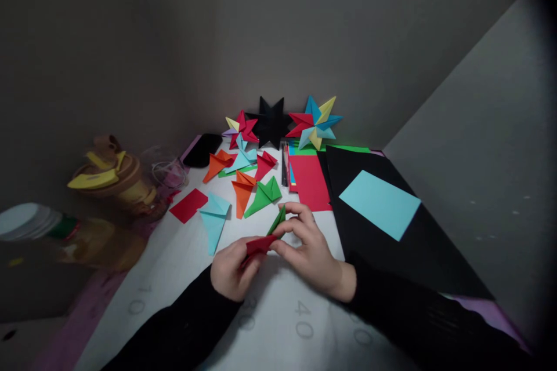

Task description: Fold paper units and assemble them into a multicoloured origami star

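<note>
My left hand [232, 269] pinches a red folded paper piece [260, 244] low over the white mat. Thumb and fingers of my right hand [307, 246] close on a green folded paper piece [277, 221], whose lower end meets the red one. Whether the two are slotted together or only touch, I cannot tell. Just beyond my hands lie more folded pieces: a green one [264, 194], an orange one [243, 188] and a red one [265, 165]. A light blue piece [214, 215] rests left of them, near my left hand.
Three finished paper stars, one black [271, 122], lean on the back wall. Stacked coloured paper [311, 182] and black sheets [369, 214] with a light blue rectangle [380, 203] lie right. Left are a phone-like black object [203, 151], a jar [39, 223] and a brown pot [104, 177].
</note>
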A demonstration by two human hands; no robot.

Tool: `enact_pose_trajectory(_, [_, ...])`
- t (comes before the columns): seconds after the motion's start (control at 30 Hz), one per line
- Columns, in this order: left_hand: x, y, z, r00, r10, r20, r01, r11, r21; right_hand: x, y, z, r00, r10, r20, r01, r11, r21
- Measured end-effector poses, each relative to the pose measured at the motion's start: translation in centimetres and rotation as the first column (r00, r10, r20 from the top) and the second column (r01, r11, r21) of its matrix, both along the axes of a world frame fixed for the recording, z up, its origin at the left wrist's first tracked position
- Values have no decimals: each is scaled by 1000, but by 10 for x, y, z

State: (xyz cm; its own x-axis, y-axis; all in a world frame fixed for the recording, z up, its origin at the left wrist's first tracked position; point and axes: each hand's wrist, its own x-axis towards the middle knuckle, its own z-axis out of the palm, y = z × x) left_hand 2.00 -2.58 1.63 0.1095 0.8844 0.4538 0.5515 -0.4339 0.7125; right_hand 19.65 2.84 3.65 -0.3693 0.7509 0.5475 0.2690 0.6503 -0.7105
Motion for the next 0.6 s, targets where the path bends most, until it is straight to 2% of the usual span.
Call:
enact_pose_trajectory(0.07, [-3,1,2,998,-30,-46,33,997,64,3,0,3,998,26,51,-29,998,53])
enact_pose_trajectory(0.13, [-6,2,5,991,-45,-124,61,989,132,6,-1,6,994,21,103,-38,985,168])
enact_pose_trajectory(0.23, [-9,5,11,973,-5,-230,67,962,263,8,-2,11,983,-56,177,-12,933,360])
enact_pose_trajectory(0.33, [-9,6,15,958,39,-285,80,916,394,8,-4,12,962,-154,224,35,886,462])
enact_pose_trajectory(0.5, [-8,4,14,926,61,-374,132,873,470,7,-5,5,953,-265,148,112,759,641])
enact_pose_trajectory(0.6, [-9,3,14,908,75,-412,144,869,474,10,-4,1,948,-276,157,89,708,701])
